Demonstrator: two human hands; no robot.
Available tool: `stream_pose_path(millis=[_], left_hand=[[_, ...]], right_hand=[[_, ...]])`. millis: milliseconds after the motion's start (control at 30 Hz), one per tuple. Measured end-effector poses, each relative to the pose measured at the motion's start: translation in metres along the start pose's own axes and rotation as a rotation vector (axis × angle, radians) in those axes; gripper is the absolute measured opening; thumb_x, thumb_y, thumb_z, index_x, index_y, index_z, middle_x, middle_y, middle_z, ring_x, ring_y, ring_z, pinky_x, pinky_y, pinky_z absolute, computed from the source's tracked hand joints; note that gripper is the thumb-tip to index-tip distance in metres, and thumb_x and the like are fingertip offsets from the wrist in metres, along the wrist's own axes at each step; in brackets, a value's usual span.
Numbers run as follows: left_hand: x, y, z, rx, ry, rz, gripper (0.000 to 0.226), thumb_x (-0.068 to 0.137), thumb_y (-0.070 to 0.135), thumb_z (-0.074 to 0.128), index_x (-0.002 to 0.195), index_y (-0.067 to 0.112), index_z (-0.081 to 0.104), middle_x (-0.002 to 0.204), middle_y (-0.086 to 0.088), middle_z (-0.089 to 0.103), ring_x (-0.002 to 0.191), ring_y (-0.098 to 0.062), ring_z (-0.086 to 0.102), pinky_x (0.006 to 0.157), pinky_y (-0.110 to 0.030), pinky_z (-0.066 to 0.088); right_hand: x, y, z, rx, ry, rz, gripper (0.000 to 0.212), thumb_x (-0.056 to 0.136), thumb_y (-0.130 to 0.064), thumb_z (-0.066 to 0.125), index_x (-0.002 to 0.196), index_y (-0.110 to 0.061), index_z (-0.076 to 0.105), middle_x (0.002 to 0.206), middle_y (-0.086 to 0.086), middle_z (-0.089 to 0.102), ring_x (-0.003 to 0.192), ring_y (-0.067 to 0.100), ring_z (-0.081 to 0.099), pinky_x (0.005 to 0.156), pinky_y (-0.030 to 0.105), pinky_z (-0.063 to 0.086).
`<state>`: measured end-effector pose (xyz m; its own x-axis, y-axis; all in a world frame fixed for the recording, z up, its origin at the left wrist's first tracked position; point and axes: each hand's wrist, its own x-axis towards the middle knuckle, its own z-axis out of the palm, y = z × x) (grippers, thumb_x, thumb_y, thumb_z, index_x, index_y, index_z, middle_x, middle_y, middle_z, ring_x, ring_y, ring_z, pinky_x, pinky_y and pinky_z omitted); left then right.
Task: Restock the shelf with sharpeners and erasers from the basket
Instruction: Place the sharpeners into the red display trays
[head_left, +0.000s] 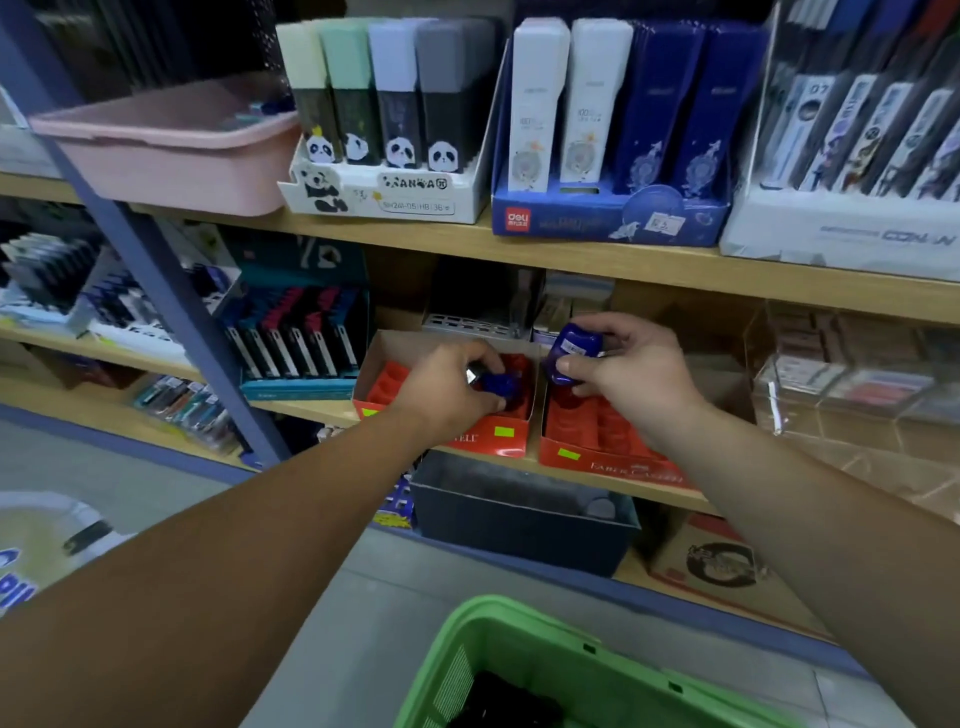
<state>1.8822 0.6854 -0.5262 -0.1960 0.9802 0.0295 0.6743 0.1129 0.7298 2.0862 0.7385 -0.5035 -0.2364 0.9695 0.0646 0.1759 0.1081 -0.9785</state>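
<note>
Red card display boxes, two side by side on the wood shelf (317, 410), just below frame centre: left box (501, 439) and right box (597, 436). Both have moulded red slots, mostly unfilled from what shows. Each slot looks shaped to seat one sharpener, so stock prob. goes in one at a time, oriented to fit. That would explain both hands at work, one per box.

Left hand (447, 387): arm enters from 7 o'clock, fingers curled down over a blue sharpener (500, 385) at the left box's 3 o'clock side, low in the tray. Grip closed round it, thumb and fingertips pinching. Whether the piece is seated or only touching a slot can't be told; the hand hides it.

Right hand (631, 371): arm enters from 5 o'clock, pinching a second blue sharpener (574, 349) betw. thumb and curled fingers. Held above the right box's 12 o'clock end, apparently clear of the tray, pale label toward camera. Likely held up to line it up w/ a slot.

Green basket (498, 639) at 6 o'clock of frame, dark items inside, too dim to ID. It sits close under the arms, so a short reach for refills.

Other: pink tub (171, 171) at 10 o'clock on the upper shelf, panda-print box (384, 192) at 12, grey bin (519, 525) below the red boxes.
</note>
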Motion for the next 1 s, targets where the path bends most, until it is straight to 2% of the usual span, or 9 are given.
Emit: stream_pose_path(millis=[167,267,400,467,533,633,833,933,1000], left_hand=[[0.008,0.006,0.001,0.097,-0.076,-0.005,0.035,0.094,0.028,0.073,0.128,0.032,0.066,0.125,0.01,0.062,0.101,-0.007,0.06,0.066,-0.011,0.043],[0.005,0.016,-0.01,-0.048,-0.097,-0.064,0.048,0.096,0.011,0.065,0.139,0.032,0.059,0.117,0.011,0.058,0.097,-0.007,0.06,0.061,-0.004,0.045],[-0.005,0.011,-0.031,-0.346,-0.063,-0.185,0.061,0.095,0.009,0.067,0.149,0.029,0.045,0.117,0.001,0.067,0.094,-0.019,0.073,0.085,-0.033,0.062],[-0.011,0.012,-0.035,-0.485,-0.11,-0.207,0.04,0.098,0.014,0.068,0.134,0.022,0.05,0.119,-0.007,0.072,0.097,-0.024,0.076,0.092,-0.043,0.061],[-0.018,0.021,-0.033,-0.682,-0.201,-0.214,0.022,0.103,0.012,0.061,0.118,0.023,0.051,0.119,-0.013,0.071,0.103,-0.027,0.075,0.086,-0.041,0.063],[-0.023,0.031,-0.024,-0.78,-0.274,-0.168,0.038,0.099,0.005,0.064,0.131,0.024,0.056,0.122,-0.014,0.068,0.1,-0.024,0.075,0.072,-0.031,0.062],[-0.024,0.029,-0.019,-0.626,0.016,-0.268,0.048,0.077,0.015,0.089,0.116,0.018,0.062,0.102,-0.005,0.076,0.082,-0.017,0.078,0.067,-0.026,0.063],[-0.027,0.013,-0.027,-0.471,0.102,-0.323,0.037,0.081,0.034,0.087,0.109,0.019,0.068,0.089,-0.005,0.078,0.062,-0.014,0.072,0.047,-0.022,0.051],[-0.031,0.002,-0.031,-0.451,0.095,-0.319,0.028,0.089,0.038,0.079,0.111,0.023,0.069,0.093,-0.003,0.078,0.06,-0.015,0.069,0.045,-0.024,0.051]], right_hand=[[0.007,0.009,0.005,0.025,-0.01,0.06,0.045,0.091,0.0,0.076,0.131,-0.02,0.068,0.12,0.002,0.066,0.09,0.02,0.075,0.08,0.037,0.066],[0.013,0.005,0.005,0.037,0.019,0.053,0.042,0.091,-0.001,0.076,0.13,-0.017,0.069,0.113,0.001,0.072,0.09,0.015,0.074,0.074,0.028,0.064],[0.017,0.002,0.001,-0.009,0.047,0.024,0.039,0.087,-0.012,0.083,0.124,-0.02,0.07,0.102,-0.005,0.076,0.098,0.012,0.073,0.076,0.027,0.06],[0.017,0.002,-0.001,-0.058,0.066,0.029,0.035,0.087,-0.014,0.083,0.118,-0.024,0.071,0.102,-0.007,0.075,0.102,0.014,0.072,0.084,0.033,0.062],[0.017,0.004,-0.008,-0.057,0.097,0.052,0.032,0.086,-0.011,0.083,0.113,-0.023,0.07,0.102,-0.003,0.075,0.101,0.019,0.072,0.08,0.036,0.063],[0.01,0.006,-0.019,-0.034,0.063,0.052,0.033,0.088,-0.003,0.079,0.114,-0.02,0.069,0.105,0.004,0.075,0.094,0.02,0.075,0.071,0.032,0.064],[0.005,-0.005,-0.022,0.036,0.083,0.046,0.027,0.081,-0.003,0.087,0.098,-0.018,0.072,0.101,0.006,0.073,0.091,0.022,0.077,0.077,0.034,0.066],[0.009,-0.015,0.005,0.037,0.076,-0.008,0.028,0.078,-0.007,0.09,0.09,-0.02,0.068,0.095,0.005,0.074,0.092,0.02,0.075,0.076,0.03,0.064],[0.013,-0.015,0.026,-0.098,0.038,-0.095,0.028,0.079,-0.015,0.09,0.086,-0.027,0.067,0.093,0.0,0.073,0.089,0.015,0.071,0.077,0.028,0.059]])
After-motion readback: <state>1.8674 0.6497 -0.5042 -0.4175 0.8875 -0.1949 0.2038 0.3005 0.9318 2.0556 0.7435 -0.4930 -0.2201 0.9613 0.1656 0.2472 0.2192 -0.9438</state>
